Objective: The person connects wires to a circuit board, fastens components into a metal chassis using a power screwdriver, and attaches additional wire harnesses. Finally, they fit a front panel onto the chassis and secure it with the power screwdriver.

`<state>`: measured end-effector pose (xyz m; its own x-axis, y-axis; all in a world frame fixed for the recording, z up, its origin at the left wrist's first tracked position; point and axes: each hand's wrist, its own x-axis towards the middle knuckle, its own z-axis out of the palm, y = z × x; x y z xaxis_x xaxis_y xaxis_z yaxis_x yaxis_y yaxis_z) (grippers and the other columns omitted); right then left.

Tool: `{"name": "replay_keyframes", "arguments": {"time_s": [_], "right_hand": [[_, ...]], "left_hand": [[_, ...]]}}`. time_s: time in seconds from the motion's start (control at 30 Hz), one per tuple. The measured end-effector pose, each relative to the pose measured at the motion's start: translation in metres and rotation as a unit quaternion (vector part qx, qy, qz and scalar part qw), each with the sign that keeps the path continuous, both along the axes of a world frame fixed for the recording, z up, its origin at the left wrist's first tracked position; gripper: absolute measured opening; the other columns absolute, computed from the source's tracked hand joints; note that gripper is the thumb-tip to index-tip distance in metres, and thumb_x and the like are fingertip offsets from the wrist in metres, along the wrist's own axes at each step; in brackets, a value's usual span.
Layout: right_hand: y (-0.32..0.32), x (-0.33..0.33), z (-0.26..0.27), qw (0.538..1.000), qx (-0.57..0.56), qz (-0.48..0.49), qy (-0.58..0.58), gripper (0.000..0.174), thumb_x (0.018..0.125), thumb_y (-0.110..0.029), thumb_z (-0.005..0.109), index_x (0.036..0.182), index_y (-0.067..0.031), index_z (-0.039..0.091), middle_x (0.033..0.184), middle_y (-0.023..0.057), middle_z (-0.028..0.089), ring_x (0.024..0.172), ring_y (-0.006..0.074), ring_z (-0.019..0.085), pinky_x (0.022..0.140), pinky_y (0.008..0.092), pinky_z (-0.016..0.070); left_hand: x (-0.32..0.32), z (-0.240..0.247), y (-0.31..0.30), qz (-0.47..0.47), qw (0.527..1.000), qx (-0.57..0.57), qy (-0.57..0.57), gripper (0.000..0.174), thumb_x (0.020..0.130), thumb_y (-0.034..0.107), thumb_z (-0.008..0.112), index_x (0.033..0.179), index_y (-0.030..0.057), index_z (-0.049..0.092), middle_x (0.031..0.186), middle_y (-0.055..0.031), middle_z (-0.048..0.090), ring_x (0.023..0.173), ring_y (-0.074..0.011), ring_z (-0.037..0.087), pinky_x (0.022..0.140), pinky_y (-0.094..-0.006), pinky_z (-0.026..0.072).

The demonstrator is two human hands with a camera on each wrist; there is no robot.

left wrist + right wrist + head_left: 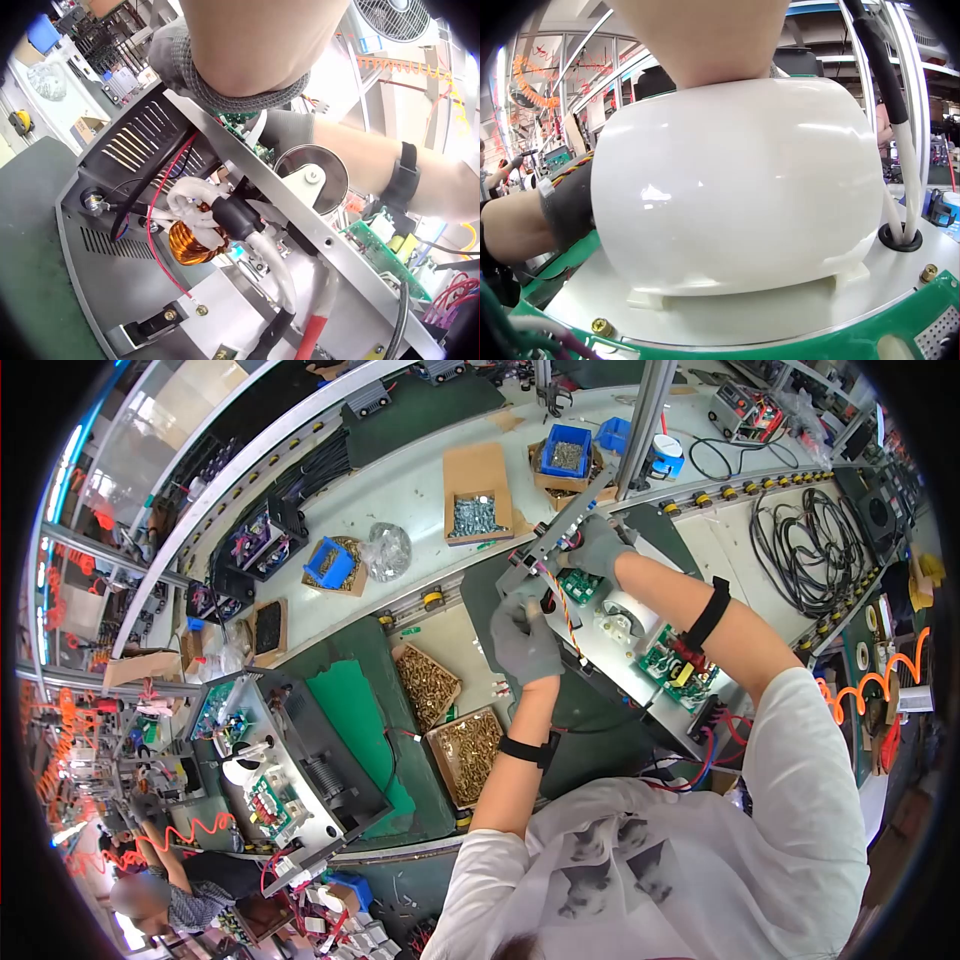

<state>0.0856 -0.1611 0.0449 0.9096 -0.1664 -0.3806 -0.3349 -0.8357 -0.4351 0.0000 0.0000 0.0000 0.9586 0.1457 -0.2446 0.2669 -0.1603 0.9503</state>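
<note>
My gloved left hand point(525, 640) is at the panel end of an open electrical unit, beside its metal front panel point(565, 525); its fingers look bent, with their tips partly hidden. The gloved right hand point(600, 550) reaches behind that panel, above a small green circuit board point(578, 586); its fingertips are hidden, so I cannot tell what it holds. Between the hands hangs a twisted multicoloured wire point(566, 610) with a white connector point(546, 187). A white cylinder point(735, 187) stands on the unit's metal plate. Beneath the plate, the left wrist view shows a copper coil point(196, 244).
Two boxes of brass screws point(428, 685) lie left of the unit, near a second open unit point(315, 760). Beyond are a carton of silvery hardware point(478, 470) and blue bins point(566, 450). Black cable point(810, 550) lies coiled at right. Another person point(175, 895) is at lower left.
</note>
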Motion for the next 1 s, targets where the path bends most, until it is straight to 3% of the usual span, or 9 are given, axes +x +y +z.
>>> {"name": "replay_keyframes", "arguments": {"time_s": [0.07,0.2,0.3,0.33,0.7,0.77,0.83,0.9,1.0], "right_hand": [[0.016,-0.012,0.022,0.988,-0.107,-0.070,-0.084,0.075,0.064,-0.041,0.080,0.121,-0.0009,0.053,0.112,0.0198,0.060,0.102,0.0258,0.060,0.090,0.0351,0.0444],[0.011,0.001,0.007,0.988,-0.093,-0.118,-0.042,0.056,0.063,-0.039,0.081,0.097,0.0014,0.064,0.089,0.0182,0.066,0.083,0.0299,0.064,0.072,0.0379,0.0503],[-0.006,0.009,-0.026,0.990,0.065,-0.121,-0.025,0.060,0.061,-0.045,0.078,0.104,-0.0061,0.064,0.103,0.0158,0.062,0.101,0.0344,0.055,0.085,0.0425,0.0448],[0.008,-0.004,0.014,0.991,-0.060,-0.097,-0.069,0.060,0.062,-0.042,0.078,0.104,-0.0032,0.063,0.103,0.0186,0.061,0.101,0.0339,0.055,0.085,0.0415,0.0455],[0.012,-0.001,0.016,0.991,-0.080,-0.098,-0.031,0.065,0.062,-0.040,0.077,0.110,-0.0004,0.060,0.109,0.0213,0.059,0.106,0.0315,0.054,0.087,0.0394,0.0452],[0.006,0.004,-0.007,0.992,-0.027,-0.053,-0.112,0.071,0.062,-0.039,0.077,0.116,0.0012,0.055,0.114,0.0231,0.056,0.110,0.0297,0.053,0.090,0.0362,0.0444],[0.012,-0.007,0.017,0.992,0.052,-0.102,-0.055,0.073,0.063,-0.039,0.076,0.119,0.0015,0.052,0.120,0.0214,0.054,0.111,0.0310,0.053,0.093,0.0346,0.0436],[0.010,-0.008,0.022,0.999,-0.020,-0.012,-0.040,0.077,0.063,-0.040,0.076,0.124,-0.0014,0.049,0.121,0.0197,0.054,0.110,0.0311,0.053,0.095,0.0354,0.0418],[0.015,0.000,0.013,0.992,-0.066,-0.106,0.008,0.080,0.063,-0.042,0.077,0.128,-0.0073,0.047,0.122,0.0159,0.054,0.114,0.0292,0.050,0.097,0.0388,0.0396]], "left_hand": [[0.003,0.008,-0.004,0.146,0.968,0.052,-0.196,0.045,0.080,0.018,0.062,0.122,0.0082,0.052,0.115,-0.0138,0.055,0.110,-0.0253,0.050,0.094,-0.0413,0.0388],[0.025,0.032,0.002,0.108,0.893,0.298,-0.320,0.044,0.076,0.014,0.062,0.119,0.0058,0.053,0.110,-0.0138,0.055,0.104,-0.0294,0.052,0.089,-0.0416,0.0413],[0.032,0.029,0.000,-0.030,0.902,0.307,-0.302,0.053,0.072,0.011,0.064,0.122,0.0008,0.048,0.110,-0.0193,0.052,0.106,-0.0366,0.048,0.092,-0.0419,0.0397],[0.032,0.026,-0.002,-0.018,0.921,0.272,-0.277,0.050,0.072,0.012,0.063,0.120,0.0037,0.051,0.108,-0.0166,0.053,0.104,-0.0355,0.049,0.090,-0.0428,0.0406],[0.031,0.025,-0.001,-0.025,0.933,0.251,-0.255,0.044,0.073,0.014,0.063,0.115,0.0064,0.053,0.104,-0.0162,0.052,0.100,-0.0357,0.050,0.087,-0.0439,0.0412],[0.033,0.026,-0.001,-0.033,0.935,0.251,-0.249,0.047,0.071,0.012,0.066,0.113,-0.0015,0.049,0.104,-0.0221,0.052,0.101,-0.0397,0.048,0.088,-0.0442,0.0395],[0.033,0.025,0.001,-0.029,0.931,0.254,-0.261,0.047,0.071,0.013,0.066,0.113,-0.0019,0.049,0.105,-0.0222,0.052,0.102,-0.0398,0.048,0.089,-0.0446,0.0393],[0.032,0.025,0.002,-0.037,0.928,0.252,-0.273,0.047,0.072,0.014,0.066,0.113,-0.0025,0.049,0.105,-0.0222,0.052,0.102,-0.0399,0.048,0.089,-0.0449,0.0390],[0.033,0.025,0.003,-0.045,0.927,0.256,-0.268,0.046,0.073,0.014,0.065,0.113,-0.0024,0.049,0.105,-0.0220,0.052,0.102,-0.0395,0.047,0.089,-0.0448,0.0389]]}}
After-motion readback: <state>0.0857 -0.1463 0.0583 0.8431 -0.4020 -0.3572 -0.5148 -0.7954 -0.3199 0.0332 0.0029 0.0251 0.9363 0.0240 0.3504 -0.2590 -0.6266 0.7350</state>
